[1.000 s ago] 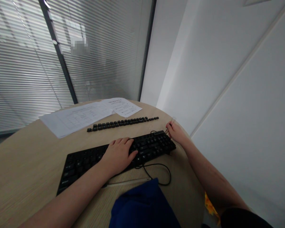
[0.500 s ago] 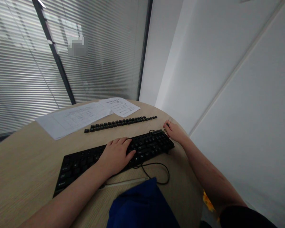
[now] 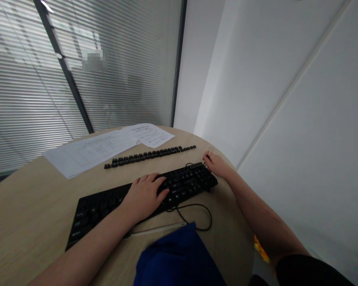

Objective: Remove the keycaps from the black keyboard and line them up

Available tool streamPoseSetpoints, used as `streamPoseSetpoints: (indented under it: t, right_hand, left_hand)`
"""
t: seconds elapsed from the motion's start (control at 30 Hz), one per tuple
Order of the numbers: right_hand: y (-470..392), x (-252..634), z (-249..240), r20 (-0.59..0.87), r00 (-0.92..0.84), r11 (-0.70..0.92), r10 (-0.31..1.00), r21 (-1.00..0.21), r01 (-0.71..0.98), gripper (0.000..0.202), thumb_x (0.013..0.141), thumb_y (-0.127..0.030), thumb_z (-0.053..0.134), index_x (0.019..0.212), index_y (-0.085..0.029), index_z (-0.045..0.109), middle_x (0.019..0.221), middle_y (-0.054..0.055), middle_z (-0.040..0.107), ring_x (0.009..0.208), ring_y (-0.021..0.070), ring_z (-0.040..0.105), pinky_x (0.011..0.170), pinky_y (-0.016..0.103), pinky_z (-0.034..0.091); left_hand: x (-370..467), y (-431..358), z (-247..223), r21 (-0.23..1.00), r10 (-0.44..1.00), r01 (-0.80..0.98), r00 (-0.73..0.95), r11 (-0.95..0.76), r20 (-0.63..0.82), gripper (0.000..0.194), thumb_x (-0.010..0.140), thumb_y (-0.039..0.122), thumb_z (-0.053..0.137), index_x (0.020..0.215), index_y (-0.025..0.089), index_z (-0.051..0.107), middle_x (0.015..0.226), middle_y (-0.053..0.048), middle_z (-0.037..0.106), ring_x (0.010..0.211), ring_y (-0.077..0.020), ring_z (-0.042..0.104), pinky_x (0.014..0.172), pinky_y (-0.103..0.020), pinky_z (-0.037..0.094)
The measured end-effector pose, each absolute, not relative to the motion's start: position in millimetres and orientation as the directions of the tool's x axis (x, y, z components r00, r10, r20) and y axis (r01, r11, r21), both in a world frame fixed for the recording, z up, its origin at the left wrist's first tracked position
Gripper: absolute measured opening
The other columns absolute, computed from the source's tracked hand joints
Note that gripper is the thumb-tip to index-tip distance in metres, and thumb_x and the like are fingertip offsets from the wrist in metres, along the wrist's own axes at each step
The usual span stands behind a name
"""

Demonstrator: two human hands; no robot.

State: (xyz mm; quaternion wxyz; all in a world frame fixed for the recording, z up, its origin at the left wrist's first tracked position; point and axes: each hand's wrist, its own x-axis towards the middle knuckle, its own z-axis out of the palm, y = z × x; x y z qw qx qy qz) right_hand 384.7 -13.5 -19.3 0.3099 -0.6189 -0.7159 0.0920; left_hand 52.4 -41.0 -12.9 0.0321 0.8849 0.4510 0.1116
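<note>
Black full-size keyboard (image 3: 181,184) in the lower middle of the frame, flat on the tabletop (image 3: 20,206), keys up. Compared with a second ago, only a small leftward slide of the whole view, likely from head motion; same place on the tabletop, as far as can be told. Same pose in both hands, no clear gain or loss in the keycap row. Probably no real progress on the keyboard over that span, or too fine to see.

Long axis slanting from lower left up toward right of centre. Number-pad end to the right, near edge toward the bottom of the frame.

Left grip (image 3: 144,194) palm-down across the middle keys, fingers loosely spread, not closed around anything; probably steadying. Right grip (image 3: 217,163) just beyond the far right corner, fingertips pinched on a small dark piece (image 3: 208,157), perhaps a keycap; too small to be sure. Thin wire loop (image 3: 211,149) sticking out at those fingers, possibly part of a puller.

Beyond the keyboard, a line of loose black keycaps (image 3: 145,155), roughly parallel to it, apart from both hands. Cable (image 3: 197,204) looped at the near side, pale thin strip (image 3: 158,229) below, blue cloth (image 3: 179,258) at bottom centre. Printed sheets (image 3: 89,155) farther back, left of centre. Blinds (image 3: 18,99) upper left, white wall (image 3: 271,79) upper right.
</note>
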Motion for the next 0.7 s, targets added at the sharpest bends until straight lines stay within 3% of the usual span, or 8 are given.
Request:
streamPoseSetpoints:
  t: [0.37, 0.7]
  right_hand:
    - [-15.4, 389.4, -26.6, 0.352, -0.040, 0.228, 0.935, -0.513, 0.828, 0.015, 0.098, -0.030, 0.043, 0.091, -0.021, 0.053, 0.065, -0.001, 0.062, 0.063, 0.0179, 0.060, 0.064, 0.028, 0.039]
    - [-16.4, 380.8, -24.0, 0.387, 0.130, 0.111, 0.913, -0.542, 0.833, 0.020, 0.099, -0.028, 0.038, 0.095, -0.019, 0.055, 0.063, 0.001, 0.063, 0.062, 0.0188, 0.063, 0.066, 0.028, 0.042]
  left_hand:
    - [51.9, -40.2, -10.6, 0.129, 0.805, 0.796, 0.576, -0.592, 0.141, 0.051, 0.096, 0.049, 0.043, 0.136, 0.023, 0.061, 0.143, -0.011, 0.057, 0.128, -0.0334, 0.054, 0.109, -0.050, 0.039]
    - [54.6, -40.0, -9.4, 0.117, 0.816, 0.808, 0.565, -0.577, 0.124, 0.051, 0.095, 0.050, 0.045, 0.135, 0.024, 0.063, 0.143, -0.011, 0.057, 0.128, -0.0336, 0.054, 0.109, -0.050, 0.040]
